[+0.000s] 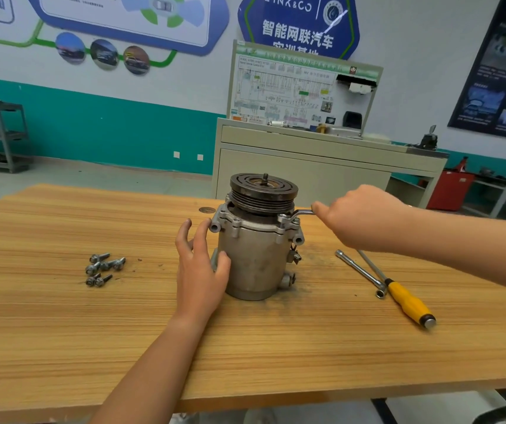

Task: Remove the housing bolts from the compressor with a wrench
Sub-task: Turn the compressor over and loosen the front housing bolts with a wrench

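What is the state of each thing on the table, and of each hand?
Compressor: upright, pulley on top.
Wrench: on a flange bolt, gripped by right hand.
Left hand: open, touching the compressor's side.
Loose bolts: removed, lying together.
Socket bar: lying unused.
Screwdriver: lying unused.

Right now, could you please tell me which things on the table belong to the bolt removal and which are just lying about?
In the job: compressor, steadied by the left hand; wrench on a housing bolt, held by the right hand; loose bolts, already out.
Lying about: socket bar; yellow-handled screwdriver.
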